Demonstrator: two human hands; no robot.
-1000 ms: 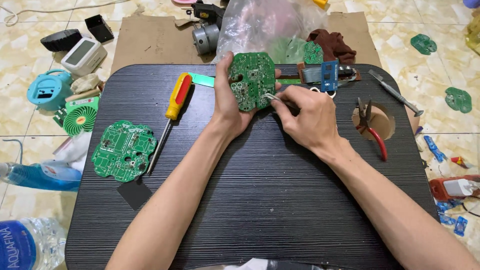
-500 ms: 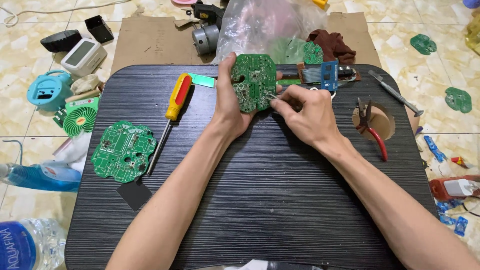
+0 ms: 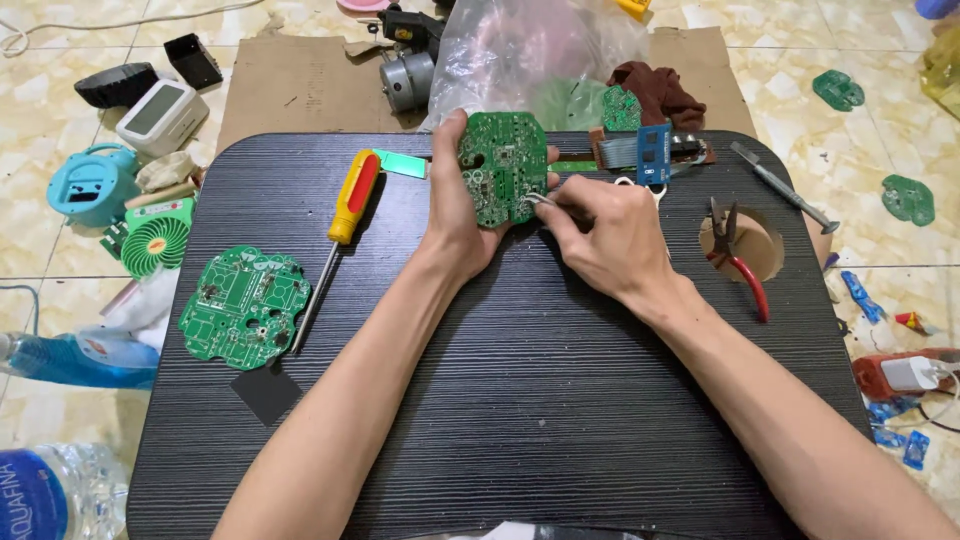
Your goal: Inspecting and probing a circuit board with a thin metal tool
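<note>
Head view: picking at the green circuit board (image 3: pixel 503 167) over the black worktop (image 3: pixel 520 400)
My left hand (image 3: pixel 455 215) fingers grasp the board upright; right hand (image 3: pixel 600 235) fingers pinch a thin metal tool (image 3: pixel 540 200) against its lower edge. I'd brace both wrists, keep the tip shallow

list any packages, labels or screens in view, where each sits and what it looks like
Water bottle: bottom left corner on the floor, clear plastic with a blue label.
White device: upper left on the floor, boxy, with a grey rectangular screen, blank.
Plastic bag: top centre behind the table, clear and crumpled, green parts inside.
Blue module: far table edge, right of the held board, small blue rectangle.
</note>
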